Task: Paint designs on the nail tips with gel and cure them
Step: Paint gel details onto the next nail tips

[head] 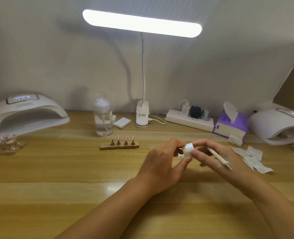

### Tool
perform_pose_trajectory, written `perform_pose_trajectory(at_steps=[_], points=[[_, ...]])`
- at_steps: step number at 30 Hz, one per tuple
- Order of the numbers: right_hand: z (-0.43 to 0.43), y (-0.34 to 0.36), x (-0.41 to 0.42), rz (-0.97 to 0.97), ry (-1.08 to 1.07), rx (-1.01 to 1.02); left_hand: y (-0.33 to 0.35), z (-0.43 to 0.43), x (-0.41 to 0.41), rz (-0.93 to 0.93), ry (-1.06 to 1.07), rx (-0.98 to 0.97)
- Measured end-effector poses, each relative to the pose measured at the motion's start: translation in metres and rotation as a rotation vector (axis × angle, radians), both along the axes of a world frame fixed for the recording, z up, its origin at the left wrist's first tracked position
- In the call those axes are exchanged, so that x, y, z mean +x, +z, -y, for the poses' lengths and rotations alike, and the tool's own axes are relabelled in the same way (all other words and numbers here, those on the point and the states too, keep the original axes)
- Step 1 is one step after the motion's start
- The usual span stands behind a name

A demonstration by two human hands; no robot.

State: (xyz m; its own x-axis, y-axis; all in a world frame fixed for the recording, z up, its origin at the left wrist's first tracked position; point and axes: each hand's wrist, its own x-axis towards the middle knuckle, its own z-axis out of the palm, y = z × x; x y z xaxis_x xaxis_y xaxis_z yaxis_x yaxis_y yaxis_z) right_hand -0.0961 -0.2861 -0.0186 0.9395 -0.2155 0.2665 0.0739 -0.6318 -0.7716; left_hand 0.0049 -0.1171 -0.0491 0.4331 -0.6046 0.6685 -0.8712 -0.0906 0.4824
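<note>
You're holding the jar (188,150) above the desk (73,178).
Your left hand (160,163) and right hand (216,157) are both pinching it, the right hand also gripping a brush (218,156).

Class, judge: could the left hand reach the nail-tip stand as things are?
Probably yes: bare table lies between the left hand and the nail-tip stand, but its fingers hold a white jar.

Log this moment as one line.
left hand: pinches white jar | right hand: holds brush, pinches jar | nail tips: four on stand, untouched
</note>
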Motion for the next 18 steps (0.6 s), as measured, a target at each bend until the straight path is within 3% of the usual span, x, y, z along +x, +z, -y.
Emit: perform_pose_trajectory(at_steps=[9,15,18], points=[[-0.014,-0.015,0.01,0.016,-0.148,-0.213,-0.001,0.002,-0.002,0.197,0.086,0.073],[0.001,-0.006,0.0,0.193,-0.371,-0.216,-0.001,-0.011,0.016,-0.168,0.308,0.002],[0.002,-0.009,-0.002,0.106,-0.325,-0.368,-0.005,-0.021,0.028,-0.18,0.428,0.096]])
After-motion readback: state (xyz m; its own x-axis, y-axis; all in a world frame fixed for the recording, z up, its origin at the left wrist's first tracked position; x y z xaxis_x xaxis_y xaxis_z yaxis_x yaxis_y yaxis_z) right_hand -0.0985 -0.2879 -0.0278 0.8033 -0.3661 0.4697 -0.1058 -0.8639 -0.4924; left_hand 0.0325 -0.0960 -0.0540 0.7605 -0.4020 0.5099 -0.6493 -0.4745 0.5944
